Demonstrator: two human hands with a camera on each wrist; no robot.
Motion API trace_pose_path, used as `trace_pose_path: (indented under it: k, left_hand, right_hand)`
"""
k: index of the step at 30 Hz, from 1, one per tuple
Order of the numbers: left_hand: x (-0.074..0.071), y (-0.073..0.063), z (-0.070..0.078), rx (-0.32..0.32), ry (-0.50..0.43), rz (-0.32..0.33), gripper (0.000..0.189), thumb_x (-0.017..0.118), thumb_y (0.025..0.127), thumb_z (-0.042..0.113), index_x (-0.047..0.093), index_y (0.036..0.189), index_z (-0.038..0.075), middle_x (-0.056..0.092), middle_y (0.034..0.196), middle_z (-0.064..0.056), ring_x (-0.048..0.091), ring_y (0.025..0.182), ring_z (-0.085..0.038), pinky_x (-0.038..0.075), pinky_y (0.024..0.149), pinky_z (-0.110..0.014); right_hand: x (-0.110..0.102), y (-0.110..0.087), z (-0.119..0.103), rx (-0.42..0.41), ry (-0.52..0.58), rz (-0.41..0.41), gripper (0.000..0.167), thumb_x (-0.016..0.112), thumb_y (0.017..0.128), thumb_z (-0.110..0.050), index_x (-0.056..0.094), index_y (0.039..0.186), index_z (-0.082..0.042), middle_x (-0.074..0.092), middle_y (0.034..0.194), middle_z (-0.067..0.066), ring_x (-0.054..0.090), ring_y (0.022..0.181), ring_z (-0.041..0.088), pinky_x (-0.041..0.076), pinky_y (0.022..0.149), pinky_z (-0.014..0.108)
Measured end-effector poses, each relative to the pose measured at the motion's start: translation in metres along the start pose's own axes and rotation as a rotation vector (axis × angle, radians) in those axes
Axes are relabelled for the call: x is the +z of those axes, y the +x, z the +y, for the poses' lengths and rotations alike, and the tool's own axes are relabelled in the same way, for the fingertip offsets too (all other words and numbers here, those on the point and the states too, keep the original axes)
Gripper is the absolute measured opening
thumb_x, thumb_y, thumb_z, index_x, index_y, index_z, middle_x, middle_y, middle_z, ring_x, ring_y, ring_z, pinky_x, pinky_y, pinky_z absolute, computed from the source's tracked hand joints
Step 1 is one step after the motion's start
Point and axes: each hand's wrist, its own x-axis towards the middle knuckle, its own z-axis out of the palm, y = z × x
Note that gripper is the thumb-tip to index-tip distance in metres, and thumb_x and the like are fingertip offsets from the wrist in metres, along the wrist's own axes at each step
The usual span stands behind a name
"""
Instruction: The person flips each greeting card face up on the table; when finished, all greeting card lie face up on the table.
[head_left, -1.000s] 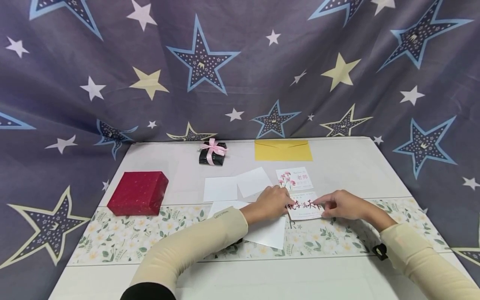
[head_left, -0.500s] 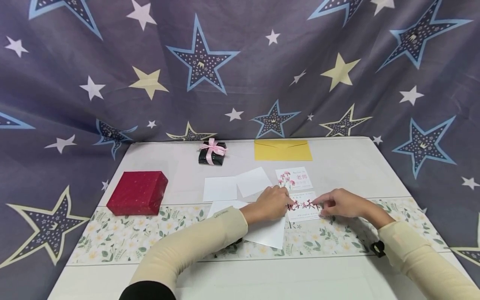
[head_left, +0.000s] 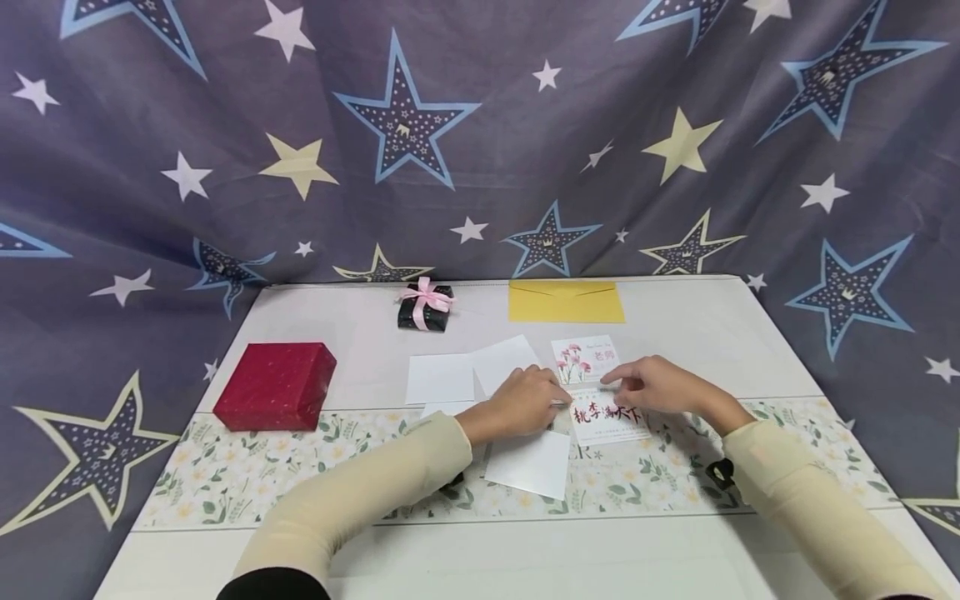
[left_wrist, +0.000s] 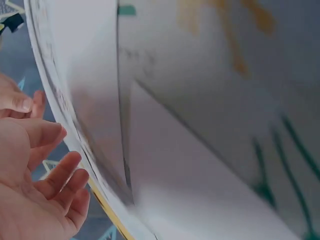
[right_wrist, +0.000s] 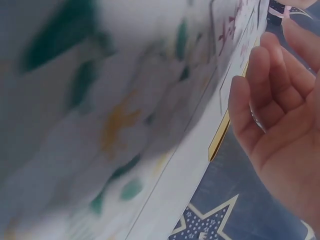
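A white card with red brush characters (head_left: 609, 428) lies on the floral strip in the head view. Directly behind it is a card with pink flowers (head_left: 574, 363). My left hand (head_left: 523, 403) is at the red-lettered card's left edge, over blank white cards; whether a fingertip touches is hard to tell. My right hand (head_left: 667, 387) is over the gap between the two printed cards, partly covering both. In the left wrist view, the left hand's fingers (left_wrist: 65, 185) are loosely bent around nothing. The right hand's fingers (right_wrist: 270, 82) are likewise relaxed, holding nothing in the right wrist view.
Several blank white cards (head_left: 440, 379) lie left of the printed ones, one (head_left: 529, 468) nearer the front. A yellow envelope (head_left: 566, 302) and a small black box with pink ribbon (head_left: 424, 307) sit at the back. A red box (head_left: 273, 386) stands left on the table (head_left: 570, 558).
My right hand has left the red-lettered card's right edge and moved up and left. My left hand has drawn back slightly left. The red-lettered card sits slightly nearer the front.
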Motion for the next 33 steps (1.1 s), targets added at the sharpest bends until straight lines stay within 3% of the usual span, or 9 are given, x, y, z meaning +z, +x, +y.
trace_pose_path:
  k: [7,15,20,25,29,33]
  left_hand:
    - [-0.013,-0.012,-0.026,-0.091,-0.05,0.032,0.031,0.064,0.098,0.023,0.072,0.128,0.028,0.068,0.131,0.0,0.061,0.118,-0.023,0.049,0.097,-0.043]
    - [-0.022,-0.027,-0.071,-0.246,-0.089,0.068,0.038,0.07,0.094,0.024,0.069,0.132,0.02,0.067,0.13,-0.007,0.059,0.119,-0.03,0.047,0.098,-0.048]
    - [-0.027,-0.038,-0.086,-0.317,-0.094,0.07,0.044,0.071,0.092,0.027,0.067,0.135,0.017,0.066,0.132,-0.009,0.058,0.12,-0.031,0.046,0.099,-0.048]
    - [-0.025,-0.045,-0.093,-0.334,-0.086,0.068,0.046,0.074,0.091,0.028,0.067,0.135,0.017,0.066,0.132,-0.01,0.058,0.12,-0.032,0.046,0.098,-0.049]
    - [-0.019,-0.044,-0.095,-0.31,-0.075,0.049,0.047,0.075,0.09,0.031,0.068,0.134,0.016,0.066,0.133,-0.011,0.057,0.12,-0.033,0.045,0.097,-0.049]
    - [-0.013,-0.042,-0.096,-0.283,-0.039,0.028,0.046,0.074,0.091,0.034,0.068,0.133,0.017,0.065,0.134,-0.011,0.056,0.121,-0.033,0.044,0.096,-0.048]
  right_hand:
    - [0.002,0.026,-0.01,-0.032,-0.032,0.04,0.037,0.072,0.093,-0.014,0.069,0.128,-0.003,0.075,0.085,-0.004,0.059,0.065,0.005,0.049,0.064,0.023]
    - [0.003,0.061,-0.019,-0.055,-0.056,0.068,0.036,0.071,0.094,-0.015,0.069,0.129,-0.004,0.075,0.086,-0.004,0.059,0.067,0.005,0.049,0.067,0.025]
    - [0.006,0.087,-0.028,-0.044,-0.051,0.075,0.036,0.071,0.094,-0.017,0.07,0.129,-0.005,0.075,0.087,-0.003,0.058,0.066,0.007,0.05,0.073,0.03]
    - [0.007,0.109,-0.039,-0.003,-0.05,0.094,0.039,0.071,0.094,-0.017,0.068,0.131,-0.006,0.076,0.089,0.001,0.058,0.064,0.009,0.051,0.07,0.03]
    - [0.009,0.123,-0.044,0.034,-0.031,0.087,0.042,0.07,0.096,-0.018,0.065,0.136,-0.006,0.076,0.093,0.005,0.062,0.06,0.014,0.05,0.056,0.028]
    - [0.011,0.135,-0.047,0.07,-0.042,0.086,0.045,0.071,0.095,-0.021,0.063,0.138,-0.009,0.076,0.1,0.006,0.066,0.066,0.013,0.052,0.062,0.027]
